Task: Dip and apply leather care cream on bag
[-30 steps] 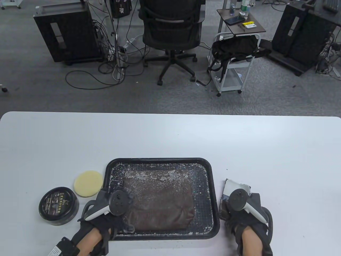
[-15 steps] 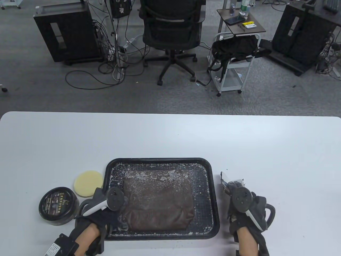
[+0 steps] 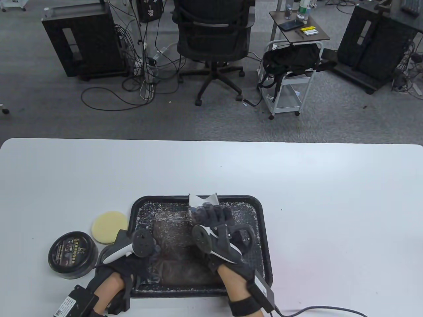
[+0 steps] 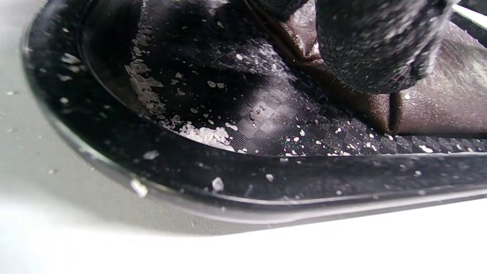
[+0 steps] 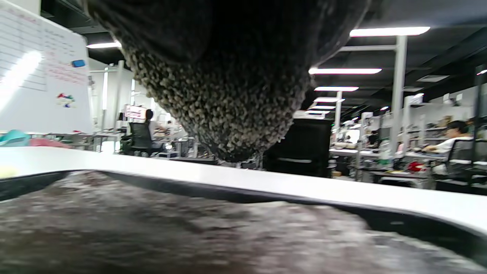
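On the white table [image 3: 211, 171], seen from above, a black tray [image 3: 266, 237] sits near the front edge with the brown leather bag [image 3: 172, 237] lying flat inside it, both flecked with pale residue. My left hand [image 3: 138, 261] rests on the bag's near-left corner, its fingers hidden under the tracker, so I cannot tell from this view how they lie. My right hand [image 3: 214, 224] reaches over the bag toward the tray's far rim, fingers curled round a cloth [image 3: 202, 199] whose white edge juts out beyond the fingertips. Left of the tray lie a round yellow sponge pad [image 3: 109, 227] and, nearer me, the closed black tin of leather care cream [image 3: 72, 255], close together; whether they touch I cannot tell. In the left wrist view, a gloved fingertip [image 4: 373, 49] of mine presses down on the bag's brown edge [image 4: 437, 110], beside the tray's textured floor and its raised corner rim [image 4: 236, 171], where white flakes have gathered. In the right wrist view, the nubby underside of the cloth [image 5: 224, 106] hangs from the top edge just above the blurred brown surface of the bag [image 5: 171, 236], with the tray's far rim [image 5: 418, 228] and the table edge behind; my fingers themselves are not visible here.
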`<state>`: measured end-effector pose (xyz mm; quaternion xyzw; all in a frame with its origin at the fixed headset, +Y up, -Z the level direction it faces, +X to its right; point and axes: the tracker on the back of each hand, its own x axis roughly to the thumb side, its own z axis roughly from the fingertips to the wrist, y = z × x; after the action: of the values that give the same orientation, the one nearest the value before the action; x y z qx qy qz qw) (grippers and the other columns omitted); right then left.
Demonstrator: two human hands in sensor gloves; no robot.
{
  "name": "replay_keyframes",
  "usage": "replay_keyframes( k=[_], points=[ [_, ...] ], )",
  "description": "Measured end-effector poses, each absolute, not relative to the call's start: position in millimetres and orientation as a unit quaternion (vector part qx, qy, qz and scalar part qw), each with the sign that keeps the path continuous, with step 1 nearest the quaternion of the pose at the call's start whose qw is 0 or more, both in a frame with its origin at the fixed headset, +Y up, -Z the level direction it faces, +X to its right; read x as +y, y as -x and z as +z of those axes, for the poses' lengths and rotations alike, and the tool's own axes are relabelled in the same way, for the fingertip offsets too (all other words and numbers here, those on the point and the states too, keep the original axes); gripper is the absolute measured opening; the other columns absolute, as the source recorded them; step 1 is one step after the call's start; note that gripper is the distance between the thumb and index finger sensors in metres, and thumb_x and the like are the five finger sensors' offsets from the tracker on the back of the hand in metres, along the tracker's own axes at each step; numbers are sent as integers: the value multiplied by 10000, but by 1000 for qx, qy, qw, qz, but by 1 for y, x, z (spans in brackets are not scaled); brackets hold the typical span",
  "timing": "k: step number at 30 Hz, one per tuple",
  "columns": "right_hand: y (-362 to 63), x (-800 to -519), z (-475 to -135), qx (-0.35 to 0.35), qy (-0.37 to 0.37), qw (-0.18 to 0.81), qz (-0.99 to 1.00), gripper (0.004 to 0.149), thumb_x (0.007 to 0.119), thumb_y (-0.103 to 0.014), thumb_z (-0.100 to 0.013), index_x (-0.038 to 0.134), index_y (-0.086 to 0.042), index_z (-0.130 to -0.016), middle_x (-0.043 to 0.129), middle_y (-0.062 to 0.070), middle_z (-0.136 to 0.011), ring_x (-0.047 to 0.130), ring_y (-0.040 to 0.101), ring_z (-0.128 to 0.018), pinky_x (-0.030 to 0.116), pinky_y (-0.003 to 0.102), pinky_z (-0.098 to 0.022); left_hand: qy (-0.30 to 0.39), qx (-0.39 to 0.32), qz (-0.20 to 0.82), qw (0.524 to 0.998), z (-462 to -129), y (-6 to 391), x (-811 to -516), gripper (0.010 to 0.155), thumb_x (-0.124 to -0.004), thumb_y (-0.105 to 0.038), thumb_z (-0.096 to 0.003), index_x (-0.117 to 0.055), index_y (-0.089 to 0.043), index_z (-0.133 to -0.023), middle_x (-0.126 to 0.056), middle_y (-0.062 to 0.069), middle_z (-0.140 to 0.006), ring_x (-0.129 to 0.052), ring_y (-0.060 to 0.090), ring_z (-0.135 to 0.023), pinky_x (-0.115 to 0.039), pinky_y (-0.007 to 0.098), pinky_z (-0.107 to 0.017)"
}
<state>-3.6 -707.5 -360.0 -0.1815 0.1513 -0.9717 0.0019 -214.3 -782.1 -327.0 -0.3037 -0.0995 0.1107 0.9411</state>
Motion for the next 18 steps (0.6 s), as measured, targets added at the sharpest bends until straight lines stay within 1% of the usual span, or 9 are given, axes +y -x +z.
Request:
replay_keyframes(
  k=[4, 9, 11, 14, 18],
  points=[
    [51, -721, -368, 118, 215, -14, -969, 535, 763, -238, -413, 739, -268, -947, 789, 44, -1005, 871, 299, -890, 674, 493, -682, 314, -100, 117, 937, -328, 216, -782, 809, -850, -557, -305, -431, -400, -980, -221, -156, -1083, -151, 158, -1068, -110, 584, -759],
    [86, -740, -378, 69, 239, -27, -968, 531, 766, -236, -410, 754, -294, -938, 794, 19, -1009, 858, 294, -904, 655, 492, -692, 320, -100, 126, 934, -329, 217, -782, 806, -851, -554, -307, -428, -407, -977, -219, -161, -1080, -147, 152, -1066, -96, 577, -754],
    [92, -746, -381, 51, 245, -31, -968, 529, 768, -236, -409, 760, -300, -934, 797, 13, -1008, 853, 293, -907, 649, 493, -694, 321, -101, 128, 933, -329, 218, -782, 805, -851, -554, -307, -427, -408, -976, -217, -162, -1080, -147, 151, -1066, -91, 575, -752],
    [97, -757, -385, 3, 249, -51, -967, 529, 770, -237, -409, 761, -306, -934, 791, 2, -1013, 809, 283, -931, 590, 495, -709, 324, -102, 130, 932, -330, 218, -783, 803, -849, -555, -310, -426, -406, -976, -216, -160, -1078, -147, 150, -1065, -86, 574, -749],
    [99, -762, -386, -12, 254, -38, -966, 530, 767, -236, -413, 752, -314, -937, 751, -18, -1030, 740, 269, -960, 537, 495, -725, 323, -101, 131, 932, -330, 218, -783, 796, -847, -555, -311, -428, -409, -972, -219, -157, -1077, -153, 151, -1065, -86, 573, -746]
  ],
)
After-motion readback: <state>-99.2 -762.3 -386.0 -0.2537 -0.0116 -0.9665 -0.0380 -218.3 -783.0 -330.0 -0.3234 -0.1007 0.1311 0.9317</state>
